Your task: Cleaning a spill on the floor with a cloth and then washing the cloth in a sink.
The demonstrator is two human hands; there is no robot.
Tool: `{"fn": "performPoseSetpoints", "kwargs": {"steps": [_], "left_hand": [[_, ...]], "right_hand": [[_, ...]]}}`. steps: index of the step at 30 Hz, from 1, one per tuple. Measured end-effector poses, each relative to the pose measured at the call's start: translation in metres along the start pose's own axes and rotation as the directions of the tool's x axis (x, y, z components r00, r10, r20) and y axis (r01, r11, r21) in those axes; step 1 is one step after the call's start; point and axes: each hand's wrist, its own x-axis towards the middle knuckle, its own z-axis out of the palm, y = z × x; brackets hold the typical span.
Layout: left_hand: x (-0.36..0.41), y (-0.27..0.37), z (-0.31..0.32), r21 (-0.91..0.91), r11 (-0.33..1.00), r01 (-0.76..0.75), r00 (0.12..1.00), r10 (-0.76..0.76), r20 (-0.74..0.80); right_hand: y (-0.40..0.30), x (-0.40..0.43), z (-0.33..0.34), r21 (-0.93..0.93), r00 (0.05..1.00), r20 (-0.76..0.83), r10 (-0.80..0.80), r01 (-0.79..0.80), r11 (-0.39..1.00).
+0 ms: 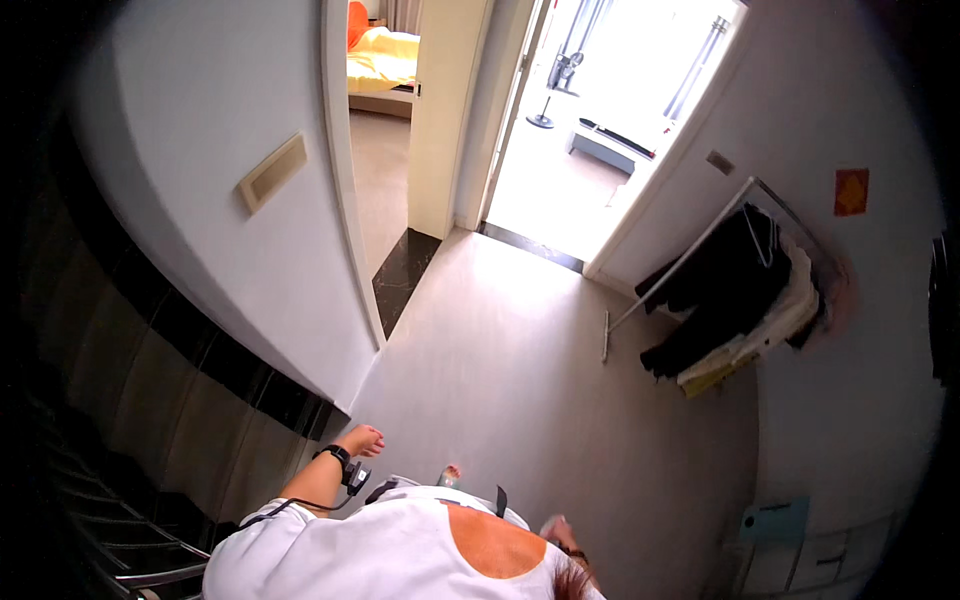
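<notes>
My left hand (364,441) hangs in front of my body at the lower left, its fingers loosely curled, and I see nothing in it. On that wrist sits a black band (334,453) with a small device (358,477) and a cable running up the arm. My right hand (556,528) is low beside my white shirt (375,540); it is blurred, so its fingers and any content are unclear. Nearest to both hands is the pale floor (480,360). One foot (451,474) shows just past the shirt hem.
Ahead, a bright doorway (534,244) shows a standing fan (562,75) and a low grey bench (611,146). Left of it, an open door (446,112) gives onto a bed (382,64). A clothes rack (675,266) with dark garments (720,277) stands right. A metal railing (161,577) lies lower left.
</notes>
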Motion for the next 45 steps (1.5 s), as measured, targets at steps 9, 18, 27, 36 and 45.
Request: {"fn": "performPoseSetpoints", "kwargs": {"steps": [9, 18, 27, 36, 45], "left_hand": [[0.117, 0.214, -0.023, -0.144, 0.983, -0.117, 0.993, 0.115, -0.018], [0.256, 0.458, -0.089, -0.095, 0.954, -0.283, 0.95, 0.292, 0.107], [0.333, 0.639, -0.222, -0.274, 0.909, -0.314, 0.945, 0.272, -0.18], [0.317, 0.573, -0.397, -0.445, 0.864, -0.236, 0.895, 0.014, -0.446], [0.344, 0.474, -0.503, -0.82, 0.562, -0.108, 0.754, -0.491, -0.436]], "right_hand": [[-0.451, 0.091, -0.049, 0.702, 0.786, 0.436, -0.438, 0.008, 0.712], [-0.667, 0.158, -0.062, 0.85, 0.597, 0.495, -0.632, -0.183, 0.494], [-0.844, 0.275, -0.026, 0.797, 0.596, 0.534, -0.599, -0.118, 0.593], [-1.11, 0.33, 0.038, 0.57, 0.546, 0.682, -0.486, 0.02, 0.821], [-1.309, 0.3, 0.198, 0.464, 0.177, 0.871, -0.458, 0.007, 0.886]]}}
